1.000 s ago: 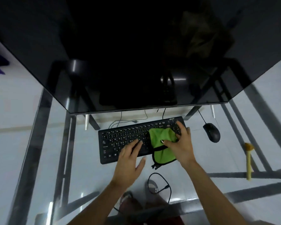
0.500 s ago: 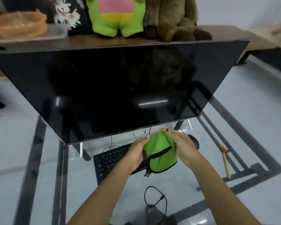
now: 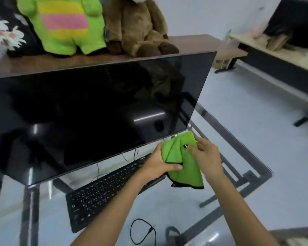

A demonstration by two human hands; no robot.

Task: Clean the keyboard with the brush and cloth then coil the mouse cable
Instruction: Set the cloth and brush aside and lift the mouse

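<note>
Green cloth (image 3: 183, 162) is up above the glass counter (image 3: 169, 208), pinched by both hands, left (image 3: 160, 166) and right (image 3: 205, 155). They hide the black keyboard's (image 3: 103, 194) far end.

Green black-edged cloth (image 3: 185, 167), black keyboard (image 3: 103, 194).

Keyboard (image 3: 107, 190) on glass desk (image 3: 185, 206), in front of monitor (image 3: 96, 110). Cloth (image 3: 183, 160) held above keyboard's right end, between left hand (image 3: 158, 166) and right hand (image 3: 206, 155). Two plush toys (image 3: 64, 23) on shelf (image 3: 194, 41) behind monitor. Looped cable (image 3: 142, 231) near desk's front edge.
</note>
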